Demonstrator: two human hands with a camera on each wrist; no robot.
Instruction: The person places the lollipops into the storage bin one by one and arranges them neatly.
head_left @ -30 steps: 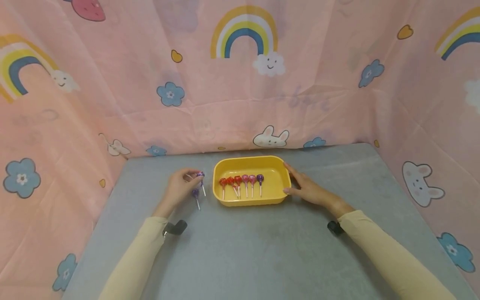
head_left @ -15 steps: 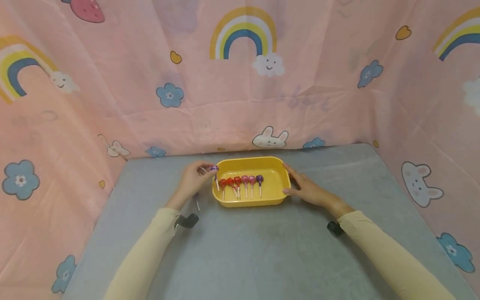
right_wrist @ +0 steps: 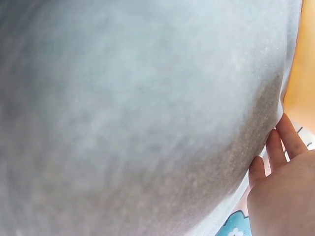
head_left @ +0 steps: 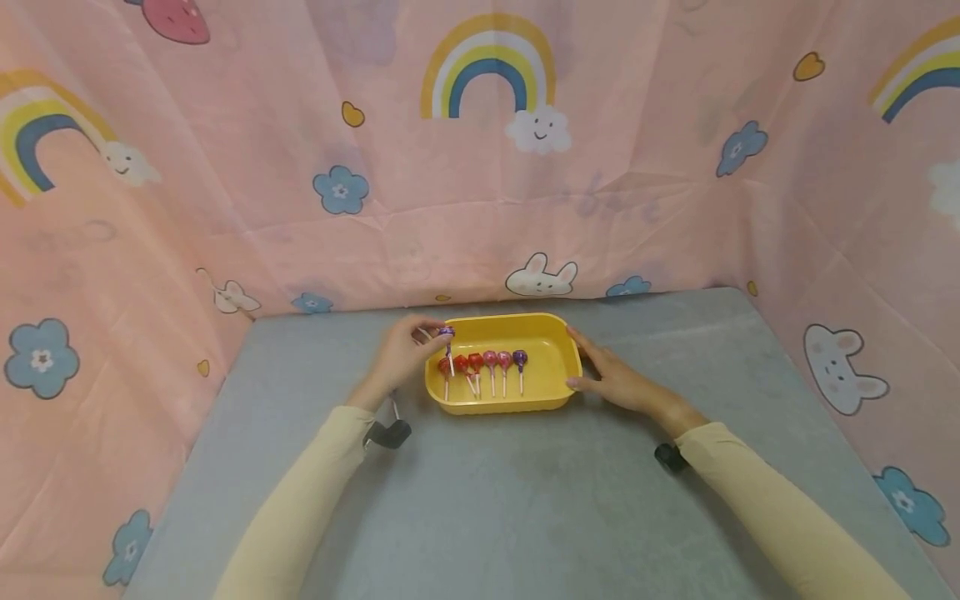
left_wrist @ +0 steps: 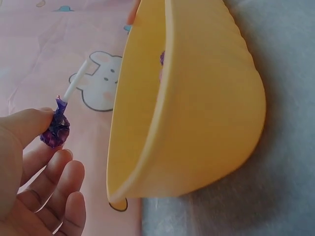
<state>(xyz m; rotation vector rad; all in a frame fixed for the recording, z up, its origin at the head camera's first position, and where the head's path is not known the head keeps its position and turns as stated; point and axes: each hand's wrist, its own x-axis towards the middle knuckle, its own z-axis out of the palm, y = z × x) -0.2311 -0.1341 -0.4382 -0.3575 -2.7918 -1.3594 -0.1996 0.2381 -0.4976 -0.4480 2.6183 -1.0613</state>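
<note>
My left hand [head_left: 401, 354] pinches a purple-wrapped lollipop [head_left: 449, 346] by its head, over the left end of a yellow plastic tray [head_left: 551, 387]. In the left wrist view the lollipop [left_wrist: 56, 129] sits between thumb and forefinger, its white stick tilted up, beside the tray wall [left_wrist: 211, 113]. The other fingers are loosely bent. Inside the tray lie several lollipops in a row: red ones [head_left: 475, 361] at left, pink ones [head_left: 491, 359], then a purple one [head_left: 520, 358]. My right hand [head_left: 618, 379] touches the tray's right end, its fingers fairly straight.
Another lollipop lies on the grey table [head_left: 510, 500], only its stick [head_left: 396, 408] showing beside my left wrist. A pink patterned cloth [head_left: 450, 208] hangs behind and along both sides. Both wrists carry a black device [head_left: 388, 433].
My left hand has lifted a purple lollipop from the table left of the tray and moved right, over the tray's left end. My right hand has stayed at the tray's right end.
</note>
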